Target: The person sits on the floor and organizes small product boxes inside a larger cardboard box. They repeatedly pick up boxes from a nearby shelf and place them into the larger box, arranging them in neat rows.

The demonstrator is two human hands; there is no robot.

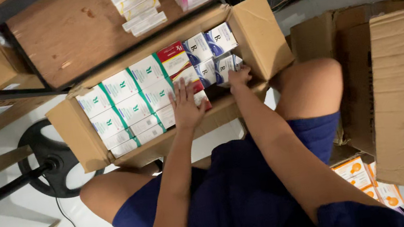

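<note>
White floor under wooden shelf: open carton [81, 136] at frame centre; left hand [185, 105] flat on red-white box [175, 60], right hand [239, 76] grasping blue-white box [224, 67]; tight rows risk crushing.

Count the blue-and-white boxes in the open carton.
4. Two blue-and-white boxes sit side by side at the carton's far right end. Two more are in the next row, the rightmost under the right hand. Others may be hidden beneath.
</note>
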